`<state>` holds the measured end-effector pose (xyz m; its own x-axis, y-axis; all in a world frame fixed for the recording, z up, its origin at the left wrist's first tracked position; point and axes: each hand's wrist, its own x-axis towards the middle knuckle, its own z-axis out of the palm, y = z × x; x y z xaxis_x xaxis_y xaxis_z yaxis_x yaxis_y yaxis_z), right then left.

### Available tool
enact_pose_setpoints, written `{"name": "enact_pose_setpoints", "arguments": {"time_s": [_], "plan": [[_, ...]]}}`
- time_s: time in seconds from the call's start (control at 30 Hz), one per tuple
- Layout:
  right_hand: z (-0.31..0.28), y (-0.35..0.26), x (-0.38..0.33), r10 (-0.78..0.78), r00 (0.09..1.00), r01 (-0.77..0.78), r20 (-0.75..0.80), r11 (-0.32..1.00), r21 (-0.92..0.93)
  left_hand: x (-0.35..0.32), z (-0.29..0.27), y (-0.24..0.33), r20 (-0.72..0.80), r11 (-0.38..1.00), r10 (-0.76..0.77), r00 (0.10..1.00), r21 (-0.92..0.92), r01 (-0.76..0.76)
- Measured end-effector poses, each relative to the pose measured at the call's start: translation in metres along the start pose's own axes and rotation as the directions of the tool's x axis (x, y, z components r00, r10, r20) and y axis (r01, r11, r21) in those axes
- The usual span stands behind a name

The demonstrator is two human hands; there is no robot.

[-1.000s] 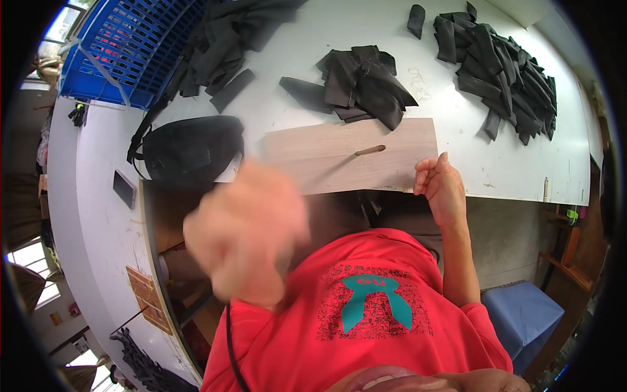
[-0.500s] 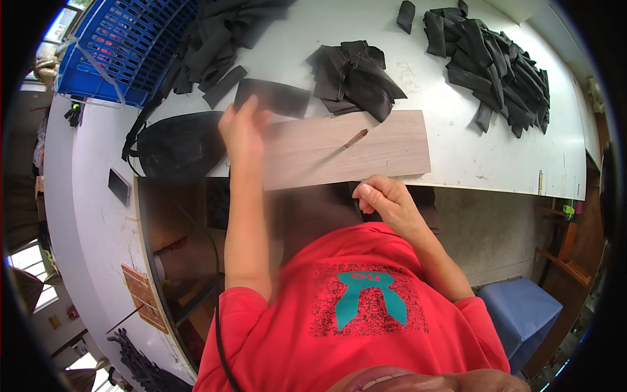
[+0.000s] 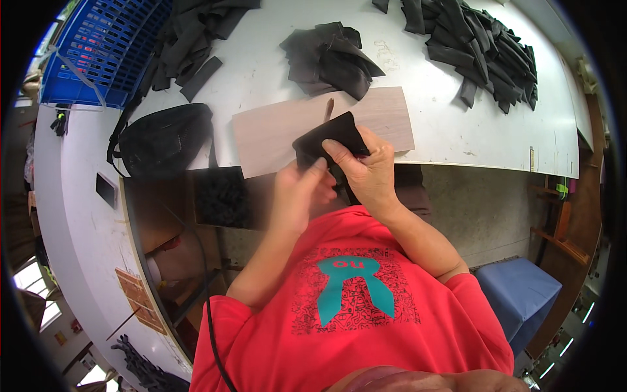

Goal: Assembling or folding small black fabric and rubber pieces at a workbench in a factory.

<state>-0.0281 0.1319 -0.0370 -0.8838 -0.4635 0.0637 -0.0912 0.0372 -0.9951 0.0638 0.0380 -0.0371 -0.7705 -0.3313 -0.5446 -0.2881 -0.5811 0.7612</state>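
Observation:
In front of the board's near edge, a black fabric piece (image 3: 334,138) is held up, tilted and partly folded. My right hand (image 3: 367,168) grips its right side, with the thumb pressed on top. My left hand (image 3: 302,195), somewhat blurred, has its thumb and curled fingers at the lower left edge of the fabric. Under and behind the piece lies a pale wooden board (image 3: 261,138). A small brown pointed tool (image 3: 329,108) rests on it, partly hidden by the fabric. Just beyond the board is a heap of black fabric pieces (image 3: 326,62).
Larger piles of black pieces lie at the far right (image 3: 486,55) and far left (image 3: 196,32), the latter beside a blue plastic basket (image 3: 95,62). A black bag (image 3: 166,140) sits left of the board. A phone (image 3: 106,189) lies on the left-hand table; a blue-covered stool (image 3: 519,294) stands at right.
My left hand has come back from the far left of the board, bringing the fabric piece toward me. My right hand has risen and taken hold of it. The whole view has shifted slightly.

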Motion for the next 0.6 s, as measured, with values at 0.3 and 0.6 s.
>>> {"name": "enact_pose_setpoints", "arguments": {"time_s": [0.3,0.6], "plan": [[-0.020,0.001,-0.004,-0.309,0.951,0.268,-0.004,0.830,-0.490,-0.011,0.032,0.022,0.020,0.855,0.449,0.893,0.279,-0.436],[-0.034,0.001,-0.005,-0.243,0.939,0.342,0.243,0.726,-0.596,0.006,0.026,0.023,-0.019,0.924,0.342,0.939,0.187,-0.333]]}}
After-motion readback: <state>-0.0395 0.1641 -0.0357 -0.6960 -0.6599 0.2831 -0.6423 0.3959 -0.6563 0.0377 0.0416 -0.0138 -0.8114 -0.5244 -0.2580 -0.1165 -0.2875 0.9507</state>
